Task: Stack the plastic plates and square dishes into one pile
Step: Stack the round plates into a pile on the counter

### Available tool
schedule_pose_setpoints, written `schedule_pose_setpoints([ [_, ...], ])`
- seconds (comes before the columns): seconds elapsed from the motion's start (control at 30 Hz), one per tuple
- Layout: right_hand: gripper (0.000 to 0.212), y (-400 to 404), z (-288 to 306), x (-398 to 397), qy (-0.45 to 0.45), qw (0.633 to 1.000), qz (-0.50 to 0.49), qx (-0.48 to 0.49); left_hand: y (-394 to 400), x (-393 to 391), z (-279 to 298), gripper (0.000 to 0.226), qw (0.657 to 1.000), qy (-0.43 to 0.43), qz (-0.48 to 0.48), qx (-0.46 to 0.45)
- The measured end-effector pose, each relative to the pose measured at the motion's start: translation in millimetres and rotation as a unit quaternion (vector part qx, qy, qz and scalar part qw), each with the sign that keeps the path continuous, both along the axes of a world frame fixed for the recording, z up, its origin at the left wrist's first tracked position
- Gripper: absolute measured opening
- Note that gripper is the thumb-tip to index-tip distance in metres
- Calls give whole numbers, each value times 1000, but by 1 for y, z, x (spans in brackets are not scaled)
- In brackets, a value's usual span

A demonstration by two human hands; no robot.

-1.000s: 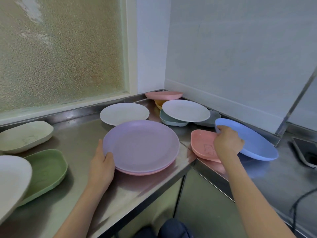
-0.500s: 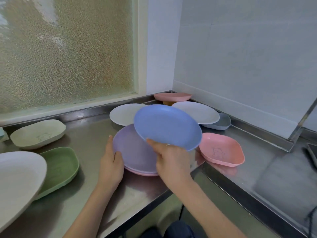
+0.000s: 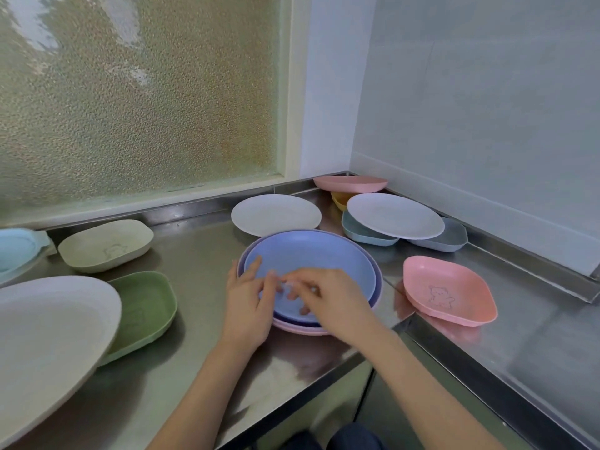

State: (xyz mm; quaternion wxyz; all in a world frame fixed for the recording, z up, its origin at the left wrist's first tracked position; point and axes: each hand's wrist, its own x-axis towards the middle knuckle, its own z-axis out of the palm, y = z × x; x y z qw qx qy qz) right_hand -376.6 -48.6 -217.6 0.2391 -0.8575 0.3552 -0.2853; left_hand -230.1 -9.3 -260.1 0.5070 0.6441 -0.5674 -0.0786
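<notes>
A blue round plate lies on top of a lilac plate, which rests on a pink plate, forming a pile at the counter's middle. My left hand rests on the pile's near left rim, fingers spread. Over the blue plate's near side, my right hand has its fingers apart and touching the plate. A pink square dish with a bear drawing sits to the right. A white plate lies behind the pile.
A green square dish, a cream square dish and a large white plate are at the left. In the back corner are a white plate on blue-grey dishes, a pink plate and a yellow dish. The steel counter has a step at right.
My right hand carried the blue plate from the right and set it down on the lilac plate; its fingers have opened. The left hand stayed at the pile's rim.
</notes>
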Motion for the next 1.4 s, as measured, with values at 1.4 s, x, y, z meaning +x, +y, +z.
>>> schedule_pose_setpoints([
  [1.4, 30, -234, 31, 38, 124, 931, -255, -231, -99, 22, 28, 39, 983, -70, 43, 165],
])
